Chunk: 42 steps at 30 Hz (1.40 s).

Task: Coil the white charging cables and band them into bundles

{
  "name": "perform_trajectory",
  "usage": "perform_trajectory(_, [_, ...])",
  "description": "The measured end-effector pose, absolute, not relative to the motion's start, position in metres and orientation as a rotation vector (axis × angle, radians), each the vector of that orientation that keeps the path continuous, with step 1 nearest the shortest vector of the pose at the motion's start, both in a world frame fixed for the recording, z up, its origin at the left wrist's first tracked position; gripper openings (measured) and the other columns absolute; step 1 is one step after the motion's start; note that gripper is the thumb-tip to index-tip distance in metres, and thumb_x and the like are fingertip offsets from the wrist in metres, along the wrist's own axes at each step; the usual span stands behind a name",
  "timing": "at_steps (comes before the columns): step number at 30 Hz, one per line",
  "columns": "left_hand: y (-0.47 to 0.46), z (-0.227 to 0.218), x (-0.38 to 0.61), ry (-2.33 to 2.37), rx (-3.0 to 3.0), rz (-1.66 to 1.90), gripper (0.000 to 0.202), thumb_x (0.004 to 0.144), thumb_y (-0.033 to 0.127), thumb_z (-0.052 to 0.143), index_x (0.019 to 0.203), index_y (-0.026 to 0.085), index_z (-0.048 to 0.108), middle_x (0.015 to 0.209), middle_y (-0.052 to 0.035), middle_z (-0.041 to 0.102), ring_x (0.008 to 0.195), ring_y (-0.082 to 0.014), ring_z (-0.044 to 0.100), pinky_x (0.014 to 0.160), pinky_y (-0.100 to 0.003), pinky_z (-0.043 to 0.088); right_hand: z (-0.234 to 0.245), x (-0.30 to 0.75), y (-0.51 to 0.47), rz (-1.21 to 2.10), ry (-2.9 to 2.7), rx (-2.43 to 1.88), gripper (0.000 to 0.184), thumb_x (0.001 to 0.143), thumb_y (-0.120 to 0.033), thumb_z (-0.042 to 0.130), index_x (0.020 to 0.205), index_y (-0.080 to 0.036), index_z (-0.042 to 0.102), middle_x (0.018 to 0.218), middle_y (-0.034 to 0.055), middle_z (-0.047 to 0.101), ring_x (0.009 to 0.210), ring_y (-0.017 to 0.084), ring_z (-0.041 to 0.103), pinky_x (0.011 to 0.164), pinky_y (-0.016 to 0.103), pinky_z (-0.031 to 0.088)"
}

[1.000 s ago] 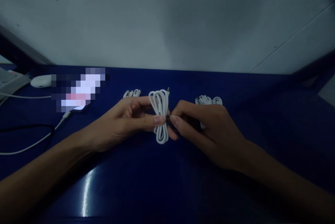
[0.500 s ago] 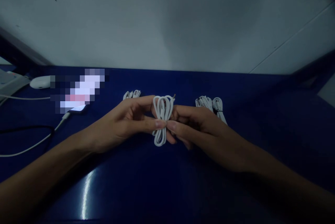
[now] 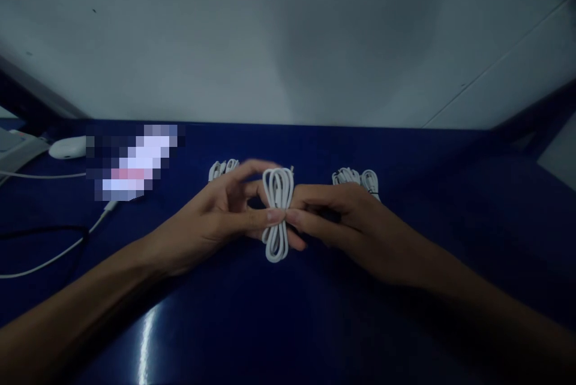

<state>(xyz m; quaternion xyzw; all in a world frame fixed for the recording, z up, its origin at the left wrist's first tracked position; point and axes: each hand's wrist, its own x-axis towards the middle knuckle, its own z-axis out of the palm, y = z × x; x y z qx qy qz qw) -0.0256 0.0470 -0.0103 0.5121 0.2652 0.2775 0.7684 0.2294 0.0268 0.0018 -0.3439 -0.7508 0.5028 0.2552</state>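
Observation:
A white cable (image 3: pixel 278 187), folded into a bundle of long loops, is held upright above the blue table. A small metal-tipped plug end sticks out at its top right. My left hand (image 3: pixel 225 208) pinches the bundle's narrow middle, thumb in front and fingers behind. From the other side my right hand (image 3: pixel 342 214) has its thumb and index finger closed on the same waist, the thumbtips almost meeting. Whether a tie goes round the middle is hidden by the thumbs.
White cable bundles (image 3: pixel 222 170) lie behind my left hand, and more white bundles (image 3: pixel 353 177) behind my right. On the left are a blurred lit phone (image 3: pixel 144 163) with a white cord, a white rounded object (image 3: pixel 67 147) and a black cord. A pale wall (image 3: pixel 202 43) rises behind the table.
The view has tilted slightly. The cable bundle stays pinched at its middle and has turned a little; my left index finger has lifted, and my right fingers have curled in.

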Motion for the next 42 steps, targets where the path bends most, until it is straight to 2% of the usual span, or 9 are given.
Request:
perform_trajectory(3, [0.044,-0.006,-0.025,0.563,1.087,0.624,0.07,0.108,0.013,0.08,0.163,0.044,0.048,0.124,-0.0039,0.082,0.101,-0.0266,0.091,0.09,-0.034,0.074,0.001,0.228,0.026,1.275,-2.06,-0.842,0.032,0.12,-0.026,0.065,0.09,-0.021,0.074,0.077,-0.006,0.065,0.063,0.01,0.051,0.061,0.028,0.036])
perform_trajectory(12, [0.041,0.0,-0.022,0.532,0.909,0.498,0.044,0.114,0.021,0.074,0.152,0.041,0.064,0.117,-0.0049,0.083,0.102,-0.0258,0.092,0.086,-0.026,0.072,-0.011,0.227,0.022,0.782,-2.198,-0.623,0.031,0.118,-0.015,0.059,0.088,-0.02,0.061,0.073,-0.0068,0.06,0.06,0.009,0.049,0.061,0.026,0.039])
perform_trajectory(17, [0.039,-0.005,-0.022,0.618,1.192,0.608,0.045,0.116,0.031,0.072,0.158,0.044,0.063,0.108,-0.003,0.082,0.094,-0.0231,0.09,0.085,-0.031,0.074,-0.007,0.228,0.02,0.801,-2.18,-0.706,0.029,0.118,-0.017,0.06,0.089,-0.022,0.062,0.072,-0.0072,0.058,0.057,0.009,0.047,0.056,0.027,0.036])
perform_trajectory(22, [0.04,-0.019,-0.022,0.793,2.151,1.164,0.054,0.103,0.016,0.084,0.151,0.04,0.077,0.149,-0.0077,0.071,0.145,-0.0317,0.07,0.121,-0.049,0.063,0.002,0.229,0.018,0.958,-2.011,-0.867,0.033,0.118,-0.022,0.063,0.085,-0.022,0.062,0.072,-0.0061,0.055,0.06,0.01,0.049,0.057,0.027,0.036])
perform_trajectory(25, [0.038,-0.021,-0.024,0.755,2.417,1.28,0.05,0.097,0.014,0.091,0.142,0.036,0.083,0.158,-0.0091,0.07,0.151,-0.0355,0.066,0.124,-0.056,0.061,0.002,0.228,0.018,1.086,-1.946,-0.871,0.035,0.12,-0.027,0.063,0.085,-0.022,0.063,0.074,-0.0056,0.056,0.063,0.01,0.05,0.059,0.027,0.038])
perform_trajectory(31, [0.031,-0.015,-0.026,0.642,2.462,1.227,0.042,0.104,0.014,0.085,0.142,0.031,0.082,0.143,-0.007,0.085,0.132,-0.0286,0.082,0.115,-0.046,0.067,0.001,0.228,0.017,1.232,-1.894,-0.856,0.033,0.119,-0.024,0.067,0.086,-0.022,0.063,0.077,-0.0067,0.055,0.067,0.009,0.049,0.062,0.025,0.039])
perform_trajectory(34, [0.027,-0.013,-0.022,0.749,2.202,1.15,0.026,0.102,0.019,0.089,0.125,0.031,0.088,0.118,-0.0016,0.091,0.106,-0.0229,0.087,0.098,-0.035,0.069,0.002,0.228,0.017,1.194,-1.91,-0.857,0.032,0.121,-0.028,0.064,0.089,-0.022,0.064,0.078,-0.0068,0.055,0.067,0.009,0.048,0.061,0.025,0.037])
perform_trajectory(38, [0.024,-0.012,-0.013,0.903,1.685,1.047,0.005,0.101,0.023,0.09,0.097,0.026,0.089,0.088,0.0019,0.085,0.078,-0.0142,0.078,0.073,-0.022,0.062,0.001,0.226,0.017,1.108,-1.93,-0.875,0.034,0.121,-0.027,0.063,0.088,-0.022,0.063,0.077,-0.0065,0.054,0.067,0.01,0.048,0.062,0.026,0.038])
perform_trajectory(42, [0.026,-0.013,-0.008,0.814,1.287,0.916,0.013,0.099,0.024,0.092,0.088,0.02,0.086,0.08,-0.0003,0.082,0.074,-0.0118,0.077,0.075,-0.018,0.063,-0.002,0.224,0.017,0.987,-1.98,-0.876,0.028,0.119,-0.02,0.064,0.09,-0.021,0.067,0.078,-0.0065,0.06,0.065,0.01,0.05,0.06,0.026,0.038])
